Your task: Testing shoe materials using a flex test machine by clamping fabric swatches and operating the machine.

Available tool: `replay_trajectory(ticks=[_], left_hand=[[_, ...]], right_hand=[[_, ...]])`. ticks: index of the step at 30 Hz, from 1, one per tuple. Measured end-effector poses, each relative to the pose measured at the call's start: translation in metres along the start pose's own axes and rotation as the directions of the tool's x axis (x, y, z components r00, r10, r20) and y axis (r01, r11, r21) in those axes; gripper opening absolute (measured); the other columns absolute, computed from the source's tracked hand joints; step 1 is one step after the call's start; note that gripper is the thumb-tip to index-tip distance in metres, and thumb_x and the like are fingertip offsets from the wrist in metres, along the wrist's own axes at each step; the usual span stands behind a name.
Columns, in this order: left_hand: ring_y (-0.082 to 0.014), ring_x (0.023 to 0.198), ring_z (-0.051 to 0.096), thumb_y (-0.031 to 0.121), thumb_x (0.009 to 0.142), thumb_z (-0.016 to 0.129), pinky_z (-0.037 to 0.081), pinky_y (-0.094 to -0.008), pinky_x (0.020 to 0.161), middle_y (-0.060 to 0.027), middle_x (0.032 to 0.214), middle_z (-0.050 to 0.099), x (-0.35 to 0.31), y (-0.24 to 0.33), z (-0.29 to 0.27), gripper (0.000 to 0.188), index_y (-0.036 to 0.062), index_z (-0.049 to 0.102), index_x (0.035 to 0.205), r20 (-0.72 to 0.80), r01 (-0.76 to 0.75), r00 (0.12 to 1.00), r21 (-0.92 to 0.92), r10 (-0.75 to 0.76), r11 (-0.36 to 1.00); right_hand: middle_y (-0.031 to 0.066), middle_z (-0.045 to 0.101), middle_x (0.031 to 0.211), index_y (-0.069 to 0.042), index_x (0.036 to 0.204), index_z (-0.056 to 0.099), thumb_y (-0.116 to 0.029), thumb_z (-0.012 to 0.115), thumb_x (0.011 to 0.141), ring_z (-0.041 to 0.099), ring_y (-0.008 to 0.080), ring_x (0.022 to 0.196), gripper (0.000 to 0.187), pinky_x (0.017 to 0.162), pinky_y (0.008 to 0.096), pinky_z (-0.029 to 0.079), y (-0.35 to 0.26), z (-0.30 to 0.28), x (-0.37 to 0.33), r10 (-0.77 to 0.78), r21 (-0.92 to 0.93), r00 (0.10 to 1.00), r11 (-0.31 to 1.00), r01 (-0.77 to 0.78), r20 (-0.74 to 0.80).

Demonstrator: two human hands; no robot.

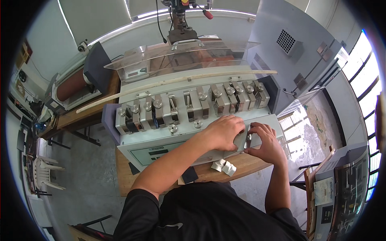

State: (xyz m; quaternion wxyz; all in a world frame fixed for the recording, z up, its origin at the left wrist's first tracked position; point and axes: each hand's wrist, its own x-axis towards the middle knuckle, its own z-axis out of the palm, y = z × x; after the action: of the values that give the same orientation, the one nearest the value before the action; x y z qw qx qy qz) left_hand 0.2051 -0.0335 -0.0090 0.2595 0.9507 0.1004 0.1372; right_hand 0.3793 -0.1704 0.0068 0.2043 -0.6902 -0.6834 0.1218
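Observation:
A pale green-grey bench-top machine [183, 138] stands before me, with metal clamps [217, 96] topped by round knobs lined up along it. At the right end of its front ledge, my right hand [266, 143] pinches a small shiny metal clamp piece [248, 139] between thumb and fingers. My left hand [225, 131] is just left of it, its fingers curled down and thumb bent at the ledge's front edge; whatever it grips is hidden. Two loose round metal knobs [173, 128] sit on the ledge left of my left hand. Dark strips [155, 117] hang in some clamps.
A raised transparent cover [181, 56] and a long pale rod [177, 78] lie behind the clamps. White crumpled pieces [224, 167] and a dark flat square [189, 175] rest on the wooden table [207, 173]. A roller machine [71, 89] stands left; a grey cabinet door [291, 44] rises right.

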Motion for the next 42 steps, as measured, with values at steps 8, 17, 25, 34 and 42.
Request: replay_trajectory(ticks=[8, 17, 25, 34, 42], left_hand=[[-0.0309, 0.121, 0.05, 0.024, 0.06, 0.085, 0.04, -0.0417, 0.102, -0.0139, 0.127, 0.054, 0.012, -0.002, 0.0, 0.054, 0.0046, 0.062, 0.105, 0.127, 0.071, 0.99, -0.033, -0.066, 0.997], [-0.0319, 0.125, 0.047, 0.026, 0.067, 0.084, 0.039, -0.0423, 0.104, -0.0162, 0.132, 0.052, 0.005, -0.004, 0.002, 0.049, 0.0037, 0.064, 0.106, 0.12, 0.043, 0.992, -0.057, -0.036, 0.997], [-0.0296, 0.107, 0.057, 0.022, 0.069, 0.081, 0.045, -0.0408, 0.091, -0.009, 0.111, 0.061, -0.067, 0.003, -0.036, 0.04, 0.0057, 0.066, 0.103, -0.251, 0.009, 0.968, 0.022, -0.003, 1.0], [-0.0261, 0.096, 0.058, 0.017, 0.068, 0.081, 0.047, -0.0378, 0.086, -0.0048, 0.097, 0.061, -0.147, 0.001, -0.102, 0.029, 0.0072, 0.07, 0.092, -0.512, 0.429, 0.815, 0.215, -0.272, 0.877], [-0.0268, 0.115, 0.049, 0.02, 0.065, 0.083, 0.04, -0.0402, 0.098, -0.0061, 0.115, 0.053, -0.131, -0.014, -0.107, 0.034, 0.0088, 0.073, 0.095, -0.459, 0.526, 0.816, 0.339, -0.351, 0.78]], right_hand=[[0.0103, 0.055, 0.129, -0.008, 0.108, 0.062, -0.024, 0.086, 0.058, 0.047, 0.0295, 0.123, 0.058, 0.103, 0.0436, 0.033, 0.004, 0.003, 0.0, 0.019, -0.004, 0.999, 1.0, -0.019, -0.033], [0.0105, 0.053, 0.131, -0.009, 0.109, 0.061, -0.027, 0.087, 0.057, 0.044, 0.0321, 0.127, 0.06, 0.104, 0.0457, 0.032, 0.008, 0.007, -0.001, 0.031, -0.012, 0.999, 0.999, -0.031, -0.027], [0.0117, 0.055, 0.127, -0.007, 0.106, 0.063, -0.025, 0.086, 0.06, 0.047, 0.0323, 0.124, 0.055, 0.103, 0.0452, 0.034, 0.004, -0.002, 0.011, 0.01, 0.039, 0.995, 0.999, -0.006, -0.097], [0.0086, 0.059, 0.104, -0.005, 0.098, 0.066, -0.018, 0.081, 0.067, 0.053, 0.0283, 0.105, 0.037, 0.093, 0.04, 0.04, -0.05, 0.002, 0.059, -0.233, 0.058, 0.95, 0.967, 0.25, -0.209], [0.0059, 0.057, 0.094, -0.01, 0.099, 0.069, -0.022, 0.08, 0.069, 0.054, 0.0257, 0.096, 0.034, 0.086, 0.039, 0.042, -0.1, 0.022, 0.118, -0.458, -0.131, 0.873, 0.888, 0.44, -0.167]])
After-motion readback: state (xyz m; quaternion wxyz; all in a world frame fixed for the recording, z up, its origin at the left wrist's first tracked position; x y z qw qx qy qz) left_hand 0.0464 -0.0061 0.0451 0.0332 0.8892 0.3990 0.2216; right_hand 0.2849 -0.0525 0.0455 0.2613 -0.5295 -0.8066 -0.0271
